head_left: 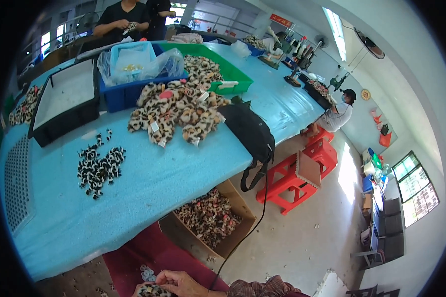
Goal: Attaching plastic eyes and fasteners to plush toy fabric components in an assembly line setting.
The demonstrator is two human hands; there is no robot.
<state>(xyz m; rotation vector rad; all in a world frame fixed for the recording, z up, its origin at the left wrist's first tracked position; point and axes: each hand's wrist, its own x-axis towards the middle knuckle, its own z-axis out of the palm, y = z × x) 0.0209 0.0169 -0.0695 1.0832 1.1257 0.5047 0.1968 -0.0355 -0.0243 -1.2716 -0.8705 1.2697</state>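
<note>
Low at the bottom edge, over my dark red lap covering (134, 250), a small spotted plush piece (153, 292) is held between my two hands. My left hand (139, 288) shows only in part and is closed around its left side. From the right, my right hand (183, 284) reaches over with thumb and fingers pinched against the plush. Just above the hands lies a little cluster of translucent bluish pieces (147, 273). The frame's edge cuts off the lower part of the plush and of both hands.
On the blue table (158, 173) are small black-and-white pieces (100, 166), spotted plush toys (183, 111), a black bag (248, 131), a black tray (39, 131) and a green tray (240, 79). A carton (248, 215) of plush pieces and red stools (282, 185) stand nearby. Other people work farther off.
</note>
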